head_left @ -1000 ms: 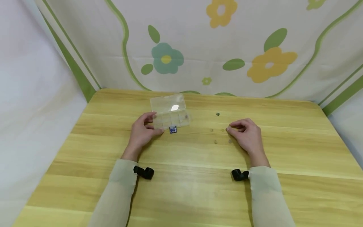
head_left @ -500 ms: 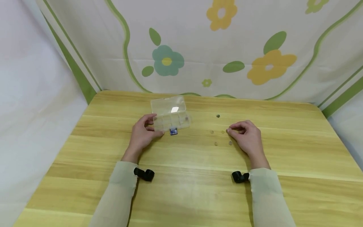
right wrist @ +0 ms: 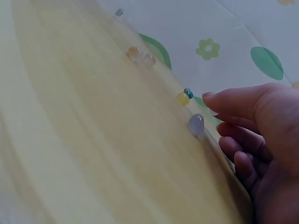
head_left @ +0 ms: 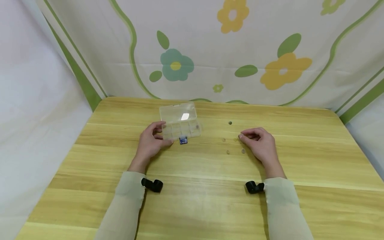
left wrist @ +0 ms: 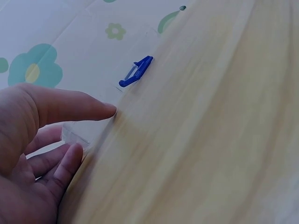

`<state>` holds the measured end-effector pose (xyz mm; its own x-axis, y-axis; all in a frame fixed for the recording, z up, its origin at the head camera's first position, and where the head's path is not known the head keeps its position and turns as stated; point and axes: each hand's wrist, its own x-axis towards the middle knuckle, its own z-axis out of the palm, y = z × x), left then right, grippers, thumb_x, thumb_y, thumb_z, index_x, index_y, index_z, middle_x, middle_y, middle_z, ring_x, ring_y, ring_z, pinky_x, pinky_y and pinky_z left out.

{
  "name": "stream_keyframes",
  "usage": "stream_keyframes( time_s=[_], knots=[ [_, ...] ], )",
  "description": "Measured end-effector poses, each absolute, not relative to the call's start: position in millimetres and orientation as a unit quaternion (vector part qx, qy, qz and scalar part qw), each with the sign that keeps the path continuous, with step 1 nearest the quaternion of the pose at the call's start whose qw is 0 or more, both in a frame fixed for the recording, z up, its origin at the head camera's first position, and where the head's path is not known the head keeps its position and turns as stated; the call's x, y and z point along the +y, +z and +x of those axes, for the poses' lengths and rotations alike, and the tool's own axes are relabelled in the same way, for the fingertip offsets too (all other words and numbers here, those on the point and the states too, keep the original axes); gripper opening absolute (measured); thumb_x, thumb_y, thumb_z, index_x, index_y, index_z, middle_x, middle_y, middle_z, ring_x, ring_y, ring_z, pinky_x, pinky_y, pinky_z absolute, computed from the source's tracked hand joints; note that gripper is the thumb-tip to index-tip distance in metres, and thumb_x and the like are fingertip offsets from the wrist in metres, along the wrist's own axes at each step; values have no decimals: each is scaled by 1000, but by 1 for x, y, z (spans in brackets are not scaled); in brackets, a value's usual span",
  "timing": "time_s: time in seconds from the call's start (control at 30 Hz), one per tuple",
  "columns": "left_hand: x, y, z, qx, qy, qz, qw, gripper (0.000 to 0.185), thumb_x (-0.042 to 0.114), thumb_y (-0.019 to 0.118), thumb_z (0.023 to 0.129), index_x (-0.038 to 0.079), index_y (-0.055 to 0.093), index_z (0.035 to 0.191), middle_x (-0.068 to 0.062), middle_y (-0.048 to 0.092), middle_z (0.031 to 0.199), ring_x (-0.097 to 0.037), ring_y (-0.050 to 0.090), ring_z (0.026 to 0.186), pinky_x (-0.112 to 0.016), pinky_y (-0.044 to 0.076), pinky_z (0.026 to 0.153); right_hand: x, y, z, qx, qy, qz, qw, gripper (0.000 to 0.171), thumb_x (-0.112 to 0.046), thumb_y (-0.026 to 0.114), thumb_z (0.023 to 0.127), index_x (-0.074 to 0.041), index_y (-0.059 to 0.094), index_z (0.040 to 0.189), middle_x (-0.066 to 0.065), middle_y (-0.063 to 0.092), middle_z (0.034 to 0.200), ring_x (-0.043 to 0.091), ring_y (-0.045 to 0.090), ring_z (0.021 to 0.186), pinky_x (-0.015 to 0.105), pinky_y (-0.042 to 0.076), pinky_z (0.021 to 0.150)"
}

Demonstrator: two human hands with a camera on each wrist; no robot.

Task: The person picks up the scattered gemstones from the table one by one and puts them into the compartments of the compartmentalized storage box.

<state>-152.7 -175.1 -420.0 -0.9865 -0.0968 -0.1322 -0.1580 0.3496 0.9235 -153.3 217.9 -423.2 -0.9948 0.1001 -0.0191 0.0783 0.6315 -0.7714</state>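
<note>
Where its left end is gripped by the left hand (head_left: 150, 140), between the thumb and the fingers, a clear box (head_left: 176, 130) is rested on the table (head_left: 195, 213), left of the middle and toward the far edge. Its long axis is laid from left to right, with the right end angled slightly farther away. The lid (head_left: 177, 112) is opened away over the far long side, and the blue latch (head_left: 183, 140) is pointed toward the near edge. Small beads (head_left: 197, 127) are faintly seen toward the box's right end. The left thumb is stretched along the near side; the left sleeve (head_left: 123, 206) is slanted inward. Well apart from the box, the right hand (head_left: 260, 143) is turned leftward, its thumb and forefinger tips brought close together and its other fingers curled; whether anything is pinched there cannot be told. Near those tips a yellow bead (right wrist: 183, 98) is seen; a greyish bead (right wrist: 196, 125) is placed nearer, two pale beads (right wrist: 135, 54) farther left, and a dark green bead (head_left: 230, 123) farther back. A black camera (head_left: 157, 185) is worn at each wrist.
</note>
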Motion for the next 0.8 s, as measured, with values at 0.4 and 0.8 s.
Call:
stream_keyframes(
  time_s=[0.4, 0.8],
  knots=[
    [-173, -423, -152, 820, 566, -80, 24, 81, -4, 91, 77, 13, 60, 150, -16, 60, 135, -29, 64, 104, -27, 55, 88, 205, -413, -155, -882, 467, -63, 0, 40, -45, 76, 100, -12, 78, 122, 6, 66, 125, 19, 61, 107, 25, 52, 90],
    [-176, -420, -151, 825, 559, -79, 22, 81, -3, 91, 77, 12, 60, 150, -16, 60, 137, -30, 65, 106, -31, 56, 91, 153, -405, -168, -863, 505, 1, 8, 28, -34, 80, 98, -13, 81, 116, 8, 69, 122, 21, 64, 106, 30, 56, 88]
  ],
)
